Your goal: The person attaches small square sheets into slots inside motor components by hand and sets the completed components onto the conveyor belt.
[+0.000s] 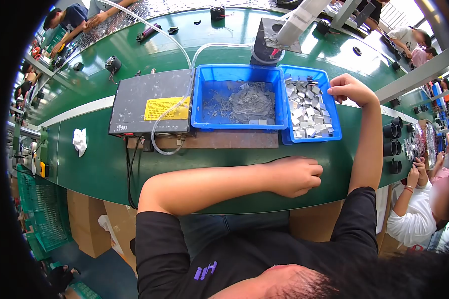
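My left hand [297, 177] is closed over the green bench near its front edge, its forearm reaching across from the left. The curled fingers hide whatever may be inside. My right hand [353, 89] is by the upper right rim of a blue bin [335, 130], its fingers bent together; a held thing cannot be made out. Many small silver-grey rectangular blocks [309, 109] fill that bin. Left of it, a larger blue bin [199, 107] contains a heap of grey shavings or paste-like residue [252, 102] and a few blocks at its front edge.
A grey control box [134, 99] with a yellow label and clear tube [157, 129] stands left of the bins. Behind them rises a metal post [267, 42]. Crumpled white tissue [80, 141] lies left; black cups [391, 130] stand right. A co-worker in white [414, 214] sits at right.
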Available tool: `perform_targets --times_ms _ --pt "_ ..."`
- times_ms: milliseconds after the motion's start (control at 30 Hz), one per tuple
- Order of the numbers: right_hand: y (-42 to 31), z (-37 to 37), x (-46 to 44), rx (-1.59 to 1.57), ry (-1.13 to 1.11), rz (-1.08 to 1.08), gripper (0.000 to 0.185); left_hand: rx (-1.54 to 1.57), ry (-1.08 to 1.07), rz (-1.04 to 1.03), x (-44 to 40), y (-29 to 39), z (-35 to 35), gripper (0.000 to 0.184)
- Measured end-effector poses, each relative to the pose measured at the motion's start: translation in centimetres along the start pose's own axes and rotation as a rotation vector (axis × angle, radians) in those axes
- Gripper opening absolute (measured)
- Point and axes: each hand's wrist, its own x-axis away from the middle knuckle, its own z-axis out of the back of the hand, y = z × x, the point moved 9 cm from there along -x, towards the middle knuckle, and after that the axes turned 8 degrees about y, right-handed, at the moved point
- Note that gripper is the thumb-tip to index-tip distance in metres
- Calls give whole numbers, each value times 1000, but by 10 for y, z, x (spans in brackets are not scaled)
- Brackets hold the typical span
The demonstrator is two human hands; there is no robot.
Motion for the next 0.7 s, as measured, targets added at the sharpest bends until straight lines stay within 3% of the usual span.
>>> perform_targets --times_ms 300,700 --pt "-3 8 2 -13 100 23 20 5 8 14 0 0 0 5" --pt "14 5 -10 -205 -40 38 22 9 19 2 -1 -1 1 5"
